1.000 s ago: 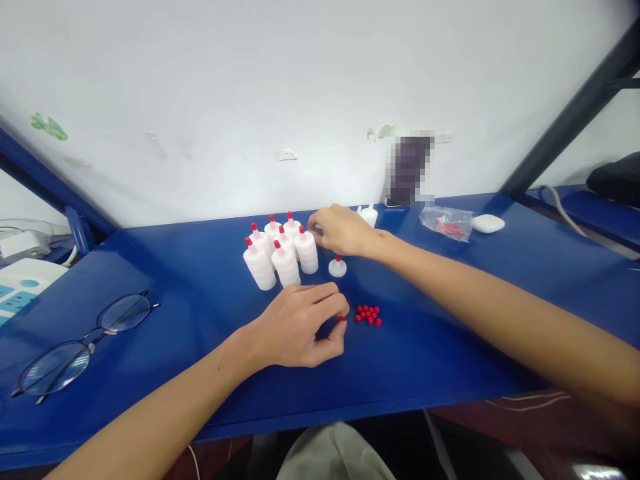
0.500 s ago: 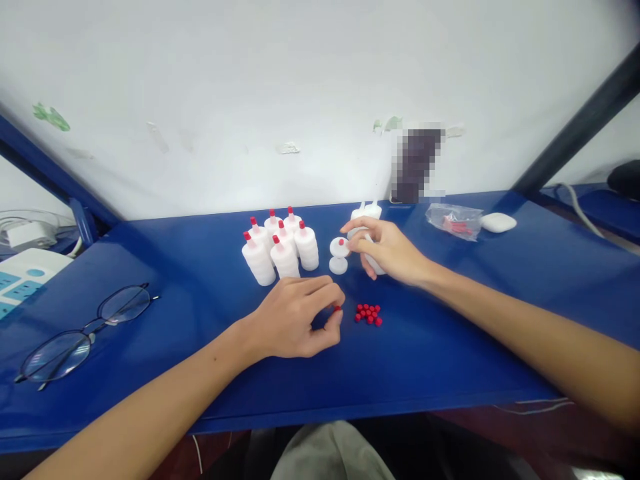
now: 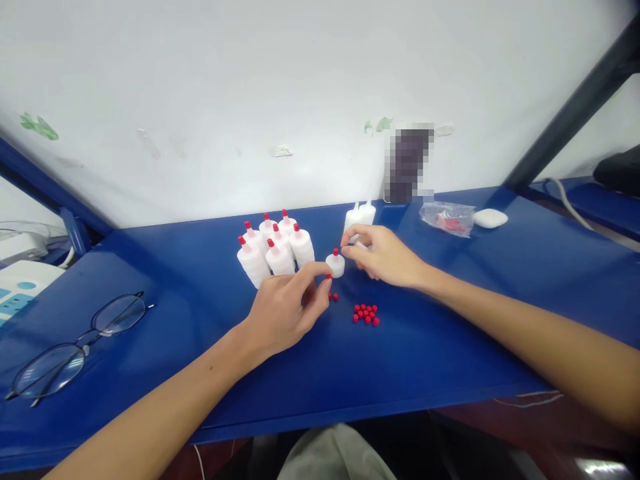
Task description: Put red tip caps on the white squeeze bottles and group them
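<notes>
Off-white painted wall (image 3: 320,80), scuffed and patched with peeling scraps, meets the back edge of a glossy blue desk (image 3: 450,347). Near the middle of that desk, a short white piece with a red tip (image 3: 336,267) stands upright between the two hands, its axis vertical. From the left hand (image 3: 280,310) it lies just beyond the fingertips, toward the back edge; from the right hand (image 3: 387,257) it lies just to the left. Both are close, and the left fingers overlap its near side, though I cannot tell whether they touch it. Left thumb and index are pinched on a small red cap (image 3: 329,275). The right fingers are curled, with a pale tapered nozzle (image 3: 361,246) showing between them; its body is hidden, so whether they grip it is unclear.

Seven matte white bottles (image 3: 303,247), cylindrical with narrow red-capped necks, cluster left of centre. Two uncapped bottles (image 3: 353,219) stand near the back edge. Loose red caps (image 3: 366,313), squat smooth plastic, lie closer to the front edge. Toward the right end are a crinkled clear bag (image 3: 443,217) and a smooth rounded white case (image 3: 490,218)
</notes>
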`<state>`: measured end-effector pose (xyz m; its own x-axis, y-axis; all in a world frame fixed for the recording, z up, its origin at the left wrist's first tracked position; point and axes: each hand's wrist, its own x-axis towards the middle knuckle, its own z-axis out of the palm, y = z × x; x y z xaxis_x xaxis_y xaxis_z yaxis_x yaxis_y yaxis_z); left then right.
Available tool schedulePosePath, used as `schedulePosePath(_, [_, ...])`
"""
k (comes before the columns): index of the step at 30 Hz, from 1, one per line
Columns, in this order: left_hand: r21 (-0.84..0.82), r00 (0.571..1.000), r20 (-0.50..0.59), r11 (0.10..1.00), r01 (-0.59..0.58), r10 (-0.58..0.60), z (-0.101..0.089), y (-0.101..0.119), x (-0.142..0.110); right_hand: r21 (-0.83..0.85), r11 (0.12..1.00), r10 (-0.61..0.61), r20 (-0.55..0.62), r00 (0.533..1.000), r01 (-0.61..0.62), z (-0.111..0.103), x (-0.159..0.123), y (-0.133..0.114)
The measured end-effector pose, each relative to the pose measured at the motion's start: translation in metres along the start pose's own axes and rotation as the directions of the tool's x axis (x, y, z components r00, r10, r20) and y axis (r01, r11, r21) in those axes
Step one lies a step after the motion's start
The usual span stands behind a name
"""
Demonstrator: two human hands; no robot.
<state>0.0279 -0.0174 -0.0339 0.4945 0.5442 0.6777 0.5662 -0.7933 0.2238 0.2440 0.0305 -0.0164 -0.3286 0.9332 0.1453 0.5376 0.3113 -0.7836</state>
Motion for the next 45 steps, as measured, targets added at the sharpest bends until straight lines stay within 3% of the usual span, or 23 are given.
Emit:
schedulePosePath(2, [0.004, 0.999, -0.038, 1.0, 0.008, -0.008, 0.0, 0.001, 0.0, -0.132, 0.976, -0.188, -0.118, 0.975, 0.172, -0.001, -0.009, -0.003])
schedulePosePath(6, [-0.018, 0.996, -0.09, 0.999, -0.028, 0.026, -0.001, 0.007, 0.0, -0.094, 0.911, -0.397, 0.063, 0.916, 0.401, 0.005, -0.027, -0.014])
schedulePosePath(8, [-0.048, 0.991, -0.111, 0.996, -0.074, 0.068, -0.001, 0.009, 0.0, -0.072, 0.892, -0.435, 0.138, 0.89, 0.447, 0.01, -0.032, -0.018])
schedulePosePath(11, [-0.111, 0.985, -0.111, 0.983, -0.148, 0.136, 0.0, 0.011, -0.001, -0.025, 0.873, -0.477, 0.161, 0.864, 0.486, 0.017, -0.035, -0.023])
schedulePosePath(20, [-0.148, 0.993, -0.005, 0.982, -0.114, 0.115, 0.004, 0.007, -0.001, 0.016, 0.876, -0.479, 0.142, 0.866, 0.482, 0.016, -0.037, -0.022])
schedulePosePath(27, [-0.028, 0.995, 0.1, 0.999, 0.023, -0.02, 0.003, 0.009, 0.001, 0.002, 0.9, -0.436, -0.032, 0.9, 0.436, 0.006, -0.028, -0.014])
schedulePosePath(29, [0.064, 0.976, 0.204, 0.996, 0.067, -0.079, 0.002, 0.008, 0.002, -0.041, 0.922, -0.386, -0.076, 0.919, 0.384, 0.003, -0.022, -0.011])
schedulePosePath(32, [0.175, 0.902, 0.381, 0.974, 0.143, -0.201, 0.002, 0.007, 0.004, -0.102, 0.947, -0.316, -0.132, 0.94, 0.304, 0.002, -0.014, -0.005])
schedulePosePath(36, [0.246, 0.815, 0.495, 0.948, 0.202, -0.302, 0.004, 0.008, 0.007, -0.064, 0.955, -0.296, -0.168, 0.94, 0.289, 0.005, -0.008, 0.003])
schedulePosePath(39, [0.318, 0.79, 0.535, 0.938, 0.141, -0.301, 0.005, 0.01, 0.009, -0.061, 0.962, -0.272, -0.149, 0.951, 0.266, 0.007, -0.007, 0.006])
schedulePosePath(45, [0.361, 0.769, 0.595, 0.932, 0.002, -0.232, 0.006, 0.008, 0.01, -0.273, 0.94, -0.238, -0.097, 0.966, 0.204, 0.007, -0.008, 0.006])
